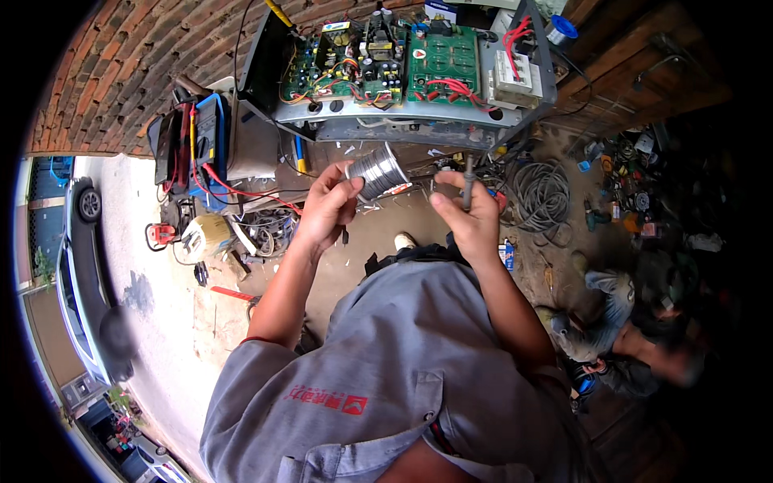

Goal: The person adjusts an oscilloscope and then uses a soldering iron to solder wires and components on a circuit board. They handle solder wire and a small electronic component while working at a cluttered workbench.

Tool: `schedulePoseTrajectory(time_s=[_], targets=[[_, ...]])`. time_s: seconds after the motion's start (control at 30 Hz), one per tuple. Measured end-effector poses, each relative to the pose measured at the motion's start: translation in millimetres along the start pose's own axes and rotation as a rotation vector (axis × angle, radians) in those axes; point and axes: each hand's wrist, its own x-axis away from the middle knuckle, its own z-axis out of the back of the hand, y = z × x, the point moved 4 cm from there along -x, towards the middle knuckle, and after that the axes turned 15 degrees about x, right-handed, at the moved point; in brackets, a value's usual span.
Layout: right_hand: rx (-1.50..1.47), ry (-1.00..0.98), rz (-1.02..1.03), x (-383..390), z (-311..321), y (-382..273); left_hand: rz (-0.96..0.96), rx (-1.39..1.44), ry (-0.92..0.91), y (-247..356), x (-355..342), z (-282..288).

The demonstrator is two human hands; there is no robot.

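My left hand [324, 211] is closed on a spool of silvery solder wire [377, 174], gripping it by its left end. In my right hand [478, 219] is a soldering iron [469, 179], pinched between thumb and fingers with its thin end pointing up and away from me. The two hands are apart, in front of my body. Beyond them stands an opened metal chassis [346, 115] with a green circuit board [444, 66] at its right and another crowded board [308, 71] at its left. Red wires [452, 85] lie over the boards.
A blue multimeter [211, 138] with red and black leads stands left of the chassis. A coil of grey cable [539, 196] lies on the floor at right. Another person [636, 322] crouches at the lower right, among scattered tools. A spool with a blue rim [564, 28] is at the back right.
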Motion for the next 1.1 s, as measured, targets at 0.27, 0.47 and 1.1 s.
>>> schedulePoseTrajectory(time_s=[0.27, 0.47, 1.1], targets=[[0.185, 0.139, 0.261, -1.0, -12.6, -12.5, -0.179, -0.323, -0.118, -9.1, 9.8, -29.0], [0.215, 0.130, 0.131, 12.3, -7.5, -8.7, -0.260, -0.660, -0.206, 0.4, 21.4, -28.3], [0.087, 0.662, 0.073, 61.3, 114.2, -11.2, -0.148, -0.349, -0.144, 30.1, 29.9, 38.1]])
